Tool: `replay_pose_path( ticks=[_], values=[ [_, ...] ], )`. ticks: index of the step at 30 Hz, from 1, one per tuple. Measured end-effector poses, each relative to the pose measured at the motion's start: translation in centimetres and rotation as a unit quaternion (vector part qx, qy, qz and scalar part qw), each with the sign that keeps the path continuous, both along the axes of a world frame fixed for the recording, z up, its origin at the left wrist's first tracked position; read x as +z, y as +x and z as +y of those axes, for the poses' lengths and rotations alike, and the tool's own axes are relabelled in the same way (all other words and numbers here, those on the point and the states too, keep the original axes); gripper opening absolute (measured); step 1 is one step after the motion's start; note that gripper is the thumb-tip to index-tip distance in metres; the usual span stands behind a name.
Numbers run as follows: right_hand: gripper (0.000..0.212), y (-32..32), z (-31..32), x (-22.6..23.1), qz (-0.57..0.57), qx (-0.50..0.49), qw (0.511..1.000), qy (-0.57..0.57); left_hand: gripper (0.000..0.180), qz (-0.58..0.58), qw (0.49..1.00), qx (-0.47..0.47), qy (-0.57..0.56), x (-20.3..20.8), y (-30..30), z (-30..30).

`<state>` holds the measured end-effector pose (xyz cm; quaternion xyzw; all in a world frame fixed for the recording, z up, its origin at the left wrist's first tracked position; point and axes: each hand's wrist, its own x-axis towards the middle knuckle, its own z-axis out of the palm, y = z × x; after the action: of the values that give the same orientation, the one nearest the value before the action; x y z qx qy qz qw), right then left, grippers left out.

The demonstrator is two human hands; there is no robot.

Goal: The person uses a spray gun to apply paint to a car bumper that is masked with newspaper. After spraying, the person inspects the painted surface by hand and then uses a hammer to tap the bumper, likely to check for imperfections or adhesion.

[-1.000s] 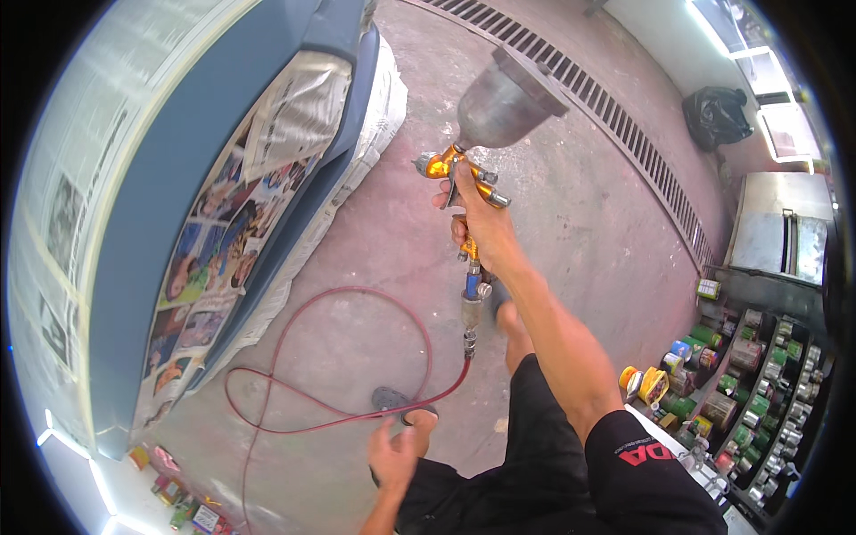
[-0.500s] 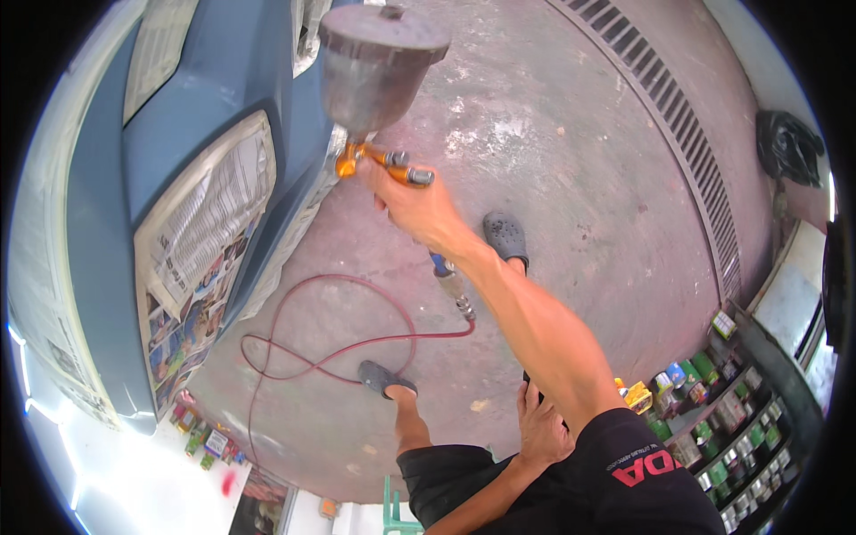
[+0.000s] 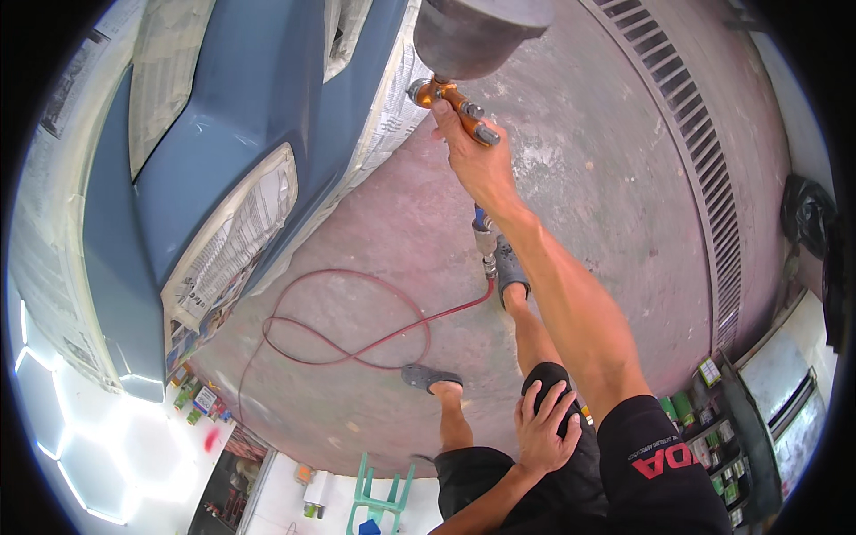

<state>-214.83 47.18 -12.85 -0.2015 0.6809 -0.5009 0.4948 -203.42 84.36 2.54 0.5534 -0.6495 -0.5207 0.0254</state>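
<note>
The spray gun is up in front of the person, at the right-hand edge of a big blue-grey body panel, its nozzle facing that way. I can't tell how close it comes. The right hand wraps the grip, thumb at the top; the other fingers are mostly hidden, so I can't tell if the trigger is squeezed. A grey cup sits over the gun. The left hand rests on the person's knee, fingers spread.

The panel looks smooth and satiny, with faint glints along its creases, and its openings are covered with taped newspaper. A red hose loops across the blotchy, pinkish-grey floor, close to two grey clogs. A long drain grate curves past on the right, near a black bag. Hexagonal lights glare at lower left; a green stool stands by the wall.
</note>
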Motion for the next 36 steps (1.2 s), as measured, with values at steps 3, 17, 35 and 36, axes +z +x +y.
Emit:
replay_pose_path(
  ticks=[3, 17, 35, 36],
  values=[
    [0.057, 0.2, 1.3, 0.2, -0.037, 0.022, 0.999, 0.01, 0.037, -0.009, 1.0, -0.002, -0.004, 0.0, -0.5, -0.3],
    [0.058, -4.8, -4.2, -2.1, 0.012, 0.075, 0.995, 0.056, 0.035, -0.026, 1.0, -0.009, -0.009, 0.0, -2.8, -3.5],
    [0.044, -10.8, -10.1, -0.8, 0.025, -0.061, 0.998, -0.016, 0.034, -0.04, 0.999, 0.013, -0.017, -1.1, -5.6, -6.6],
    [0.042, -9.8, -8.9, -1.4, 0.01, -0.042, 0.999, -0.003, 0.034, -0.041, 0.999, 0.012, -0.018, -1.0, -5.6, -6.6]
  ],
)
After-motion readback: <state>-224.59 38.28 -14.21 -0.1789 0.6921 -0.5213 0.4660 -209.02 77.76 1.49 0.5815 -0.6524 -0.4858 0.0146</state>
